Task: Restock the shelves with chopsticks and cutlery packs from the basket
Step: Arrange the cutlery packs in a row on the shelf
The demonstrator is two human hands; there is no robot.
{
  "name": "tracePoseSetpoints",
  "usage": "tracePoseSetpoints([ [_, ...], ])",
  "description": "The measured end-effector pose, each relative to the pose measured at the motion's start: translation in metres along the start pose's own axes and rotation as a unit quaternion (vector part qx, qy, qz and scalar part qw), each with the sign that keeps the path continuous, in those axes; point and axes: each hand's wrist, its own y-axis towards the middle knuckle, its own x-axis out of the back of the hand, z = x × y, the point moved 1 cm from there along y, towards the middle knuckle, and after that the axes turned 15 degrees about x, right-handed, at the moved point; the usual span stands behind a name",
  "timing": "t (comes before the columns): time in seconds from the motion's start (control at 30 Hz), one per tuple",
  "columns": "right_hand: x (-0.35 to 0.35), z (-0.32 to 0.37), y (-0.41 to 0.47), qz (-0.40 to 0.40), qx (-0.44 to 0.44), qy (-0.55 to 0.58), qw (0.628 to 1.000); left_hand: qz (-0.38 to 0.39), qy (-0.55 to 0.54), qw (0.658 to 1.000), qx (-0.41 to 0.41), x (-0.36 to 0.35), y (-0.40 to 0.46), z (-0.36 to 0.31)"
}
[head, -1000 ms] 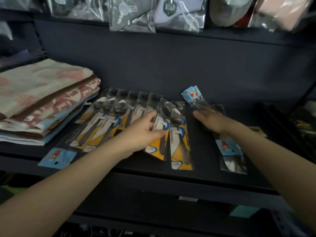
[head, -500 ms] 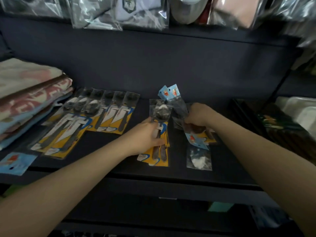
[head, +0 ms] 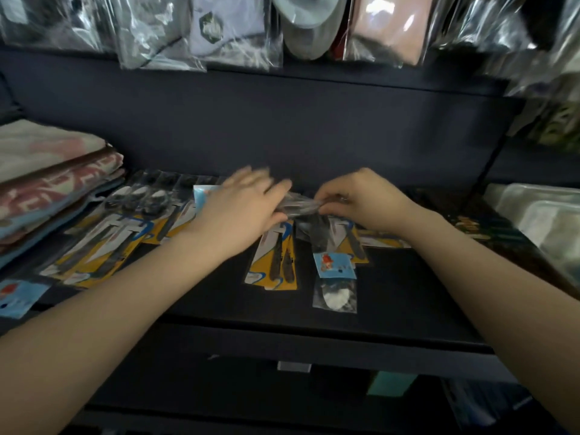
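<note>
both hands work over the middle of a dark shelf (head: 392, 296), each at one end of a clear plastic pack (head: 299, 206) lifted just above the goods lying there. the right hand (head: 361, 199) pinches the pack's right end, thumb and fingertips curled round the crinkled film. the left hand (head: 241, 211) is blurred; its fingers reach forward over the pack's left end, the thumb tucked beneath, so it looks to hold the pack, though i cannot tell how firmly. under the hands lie yellow-carded cutlery packs (head: 274, 265), their dark handles pointing toward the shelf's front edge, some overlapping. just right of them a clear spoon pack with a blue header card (head: 334, 279) lies lengthwise, partly over another yellow card. a fanned row of yellow-carded spoon and knife packs (head: 103, 243) covers the shelf's left part, touching one another, and a blue card (head: 18, 296) sits near the front left corner. folded patterned towels (head: 53, 183) are stacked at the far left. bagged goods in shiny plastic (head: 201, 29) hang along the shelf above
</note>
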Motion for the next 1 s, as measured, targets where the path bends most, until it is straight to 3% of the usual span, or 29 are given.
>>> tracePoseSetpoints([
  [0.07, -0.003, 0.007, 0.006, -0.076, -0.014, -0.061, 0.995, 0.071, -0.033, 0.995, 0.057, -0.003, -0.007, 0.002],
  [0.13, -0.005, 0.005, 0.007, -0.104, -0.138, -0.083, 0.981, 0.091, -0.098, 0.985, 0.113, -0.007, -0.014, 0.01],
  [0.17, -0.008, 0.002, 0.006, -0.081, -0.202, -0.054, 0.974, 0.096, -0.14, 0.975, 0.146, -0.011, -0.017, 0.016],
  [0.23, -0.021, -0.001, 0.002, 0.039, -0.267, 0.043, 0.962, 0.129, -0.232, 0.941, 0.211, -0.017, -0.023, 0.025],
  [0.3, -0.038, 0.0, -0.002, 0.118, -0.28, 0.104, 0.947, 0.17, -0.357, 0.876, 0.276, -0.023, -0.03, 0.028],
  [0.4, -0.057, -0.003, 0.005, 0.121, -0.281, 0.096, 0.947, 0.214, -0.509, 0.76, 0.343, -0.027, -0.038, 0.022],
  [0.5, -0.062, -0.003, 0.015, 0.147, -0.282, 0.096, 0.943, 0.211, -0.578, 0.69, 0.38, -0.027, -0.04, 0.016],
  [0.57, -0.059, -0.004, 0.015, 0.137, -0.304, 0.159, 0.929, 0.203, -0.605, 0.661, 0.395, -0.027, -0.041, 0.018],
  [0.7, -0.03, -0.003, 0.005, -0.053, -0.355, 0.399, 0.844, 0.187, -0.634, 0.647, 0.379, -0.026, -0.045, 0.024],
  [0.8, -0.008, 0.017, 0.01, -0.169, -0.289, 0.47, 0.817, 0.169, -0.655, 0.643, 0.358, -0.022, -0.045, 0.024],
  [0.87, -0.006, 0.044, 0.023, -0.162, -0.215, 0.512, 0.816, 0.142, -0.662, 0.652, 0.341, -0.019, -0.046, 0.023],
  [1.0, -0.028, 0.098, 0.05, -0.043, -0.145, 0.466, 0.872, 0.047, -0.6, 0.734, 0.316, -0.014, -0.056, 0.036],
])
